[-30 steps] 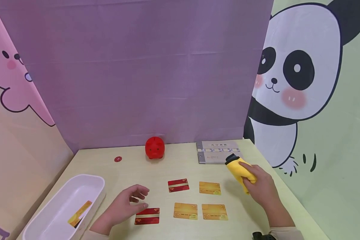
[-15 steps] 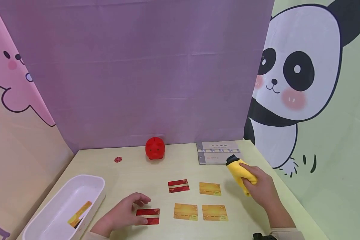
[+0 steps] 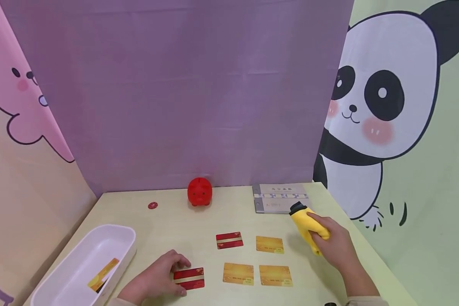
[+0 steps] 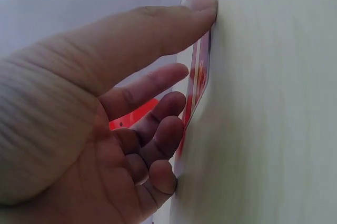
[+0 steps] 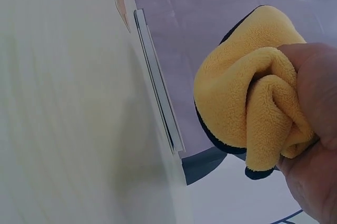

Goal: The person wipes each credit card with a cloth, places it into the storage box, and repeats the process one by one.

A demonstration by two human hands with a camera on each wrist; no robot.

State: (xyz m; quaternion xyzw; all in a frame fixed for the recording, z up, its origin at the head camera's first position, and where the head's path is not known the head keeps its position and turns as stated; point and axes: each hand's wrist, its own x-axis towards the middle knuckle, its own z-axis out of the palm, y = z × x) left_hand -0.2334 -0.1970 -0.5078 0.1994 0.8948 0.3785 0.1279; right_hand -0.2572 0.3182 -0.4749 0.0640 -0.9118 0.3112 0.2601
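Note:
My left hand (image 3: 157,275) spans the left end of a red bank card (image 3: 191,278) with a pale stripe. The thumb sits at the card's near long edge, and curled fingertips reach its far edge. Seen from the left wrist, this red card (image 4: 198,79) is nearly edge-on by the tabletop. My right hand (image 3: 334,242) grips a bunched yellow cloth (image 3: 305,225) with dark trim, held above the table on the right. The right wrist view shows the folded fluffy cloth (image 5: 242,82) pressed into the palm.
Several other cards lie mid-table: a red card (image 3: 229,240) and gold cards (image 3: 269,245). A white tray (image 3: 128,242) at the left holds a gold card (image 3: 104,273). Behind are a red piggy bank (image 3: 199,192), a small red disc (image 3: 152,205) and a grey book (image 3: 281,204).
My left hand has come down onto the near red card, its thumb shifting from over the card to the near edge. My right hand keeps the cloth in place. The view has tilted slightly.

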